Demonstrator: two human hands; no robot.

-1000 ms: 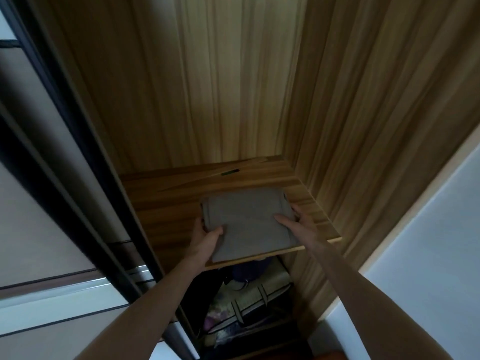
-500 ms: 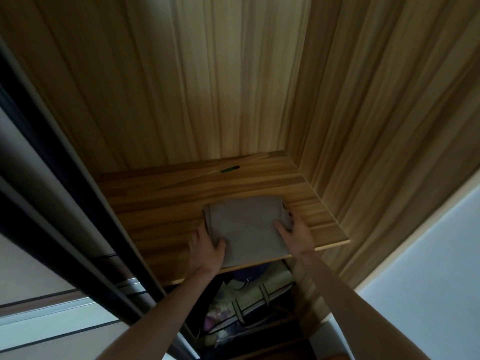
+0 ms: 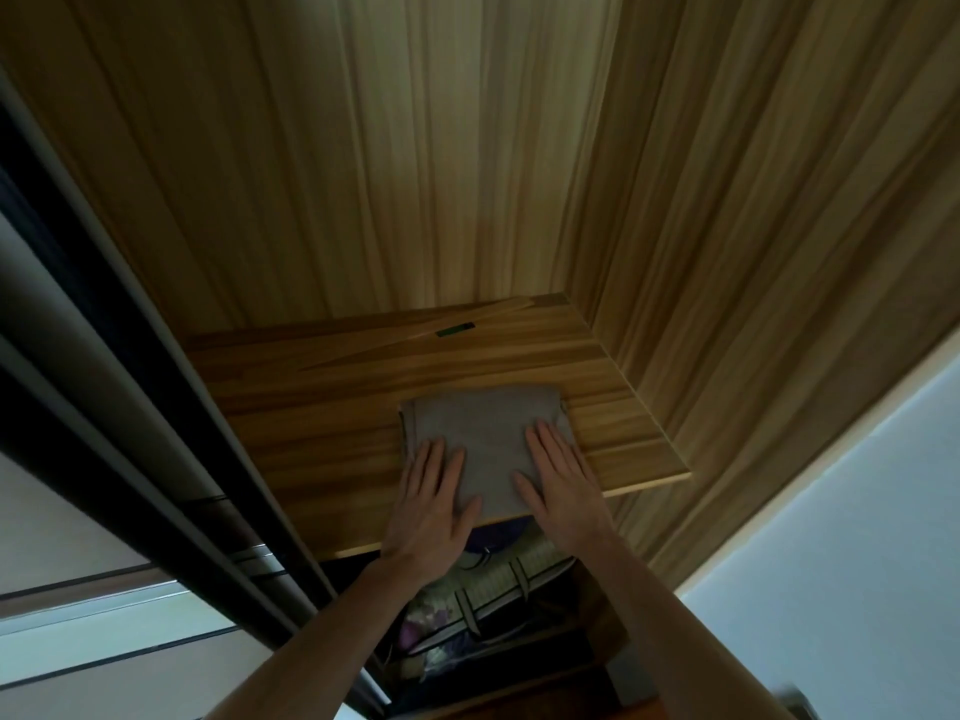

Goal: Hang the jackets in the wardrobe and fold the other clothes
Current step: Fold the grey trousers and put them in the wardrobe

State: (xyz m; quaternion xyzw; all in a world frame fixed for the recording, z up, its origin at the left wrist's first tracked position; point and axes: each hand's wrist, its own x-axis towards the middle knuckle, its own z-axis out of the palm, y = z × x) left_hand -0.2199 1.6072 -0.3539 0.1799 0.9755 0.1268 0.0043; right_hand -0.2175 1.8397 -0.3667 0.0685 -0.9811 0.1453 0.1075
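A folded grey garment (image 3: 480, 439) lies flat on the wooden shelf (image 3: 332, 407) inside the wardrobe, toward the shelf's right half and reaching its front edge. Both hands rest on top of it, palms down. The left hand (image 3: 428, 504) covers the garment's near left corner, its fingers (image 3: 434, 459) straight and held close together, pointing toward the back of the wardrobe, thumb spread out to the right over the cloth. The right hand (image 3: 561, 485) lies on the near right part of the garment, fingers (image 3: 550, 444) likewise straight and nearly side by side, thumb angled inward to the left. Neither hand curls round the cloth; they lie flat against it. Between the two thumbs a bare strip of grey fabric shows. Both forearms rise from the bottom of the view, bare, converging toward the shelf.

Beyond the fingertips the shelf runs bare to the wardrobe's back panel (image 3: 415, 148), with a small dark mark (image 3: 455, 331) near the back. Below the wrists, under the shelf, sits a striped storage bag (image 3: 493, 584) with other bundled items. To the left of the left hand stands the dark sliding door frame (image 3: 130, 407).
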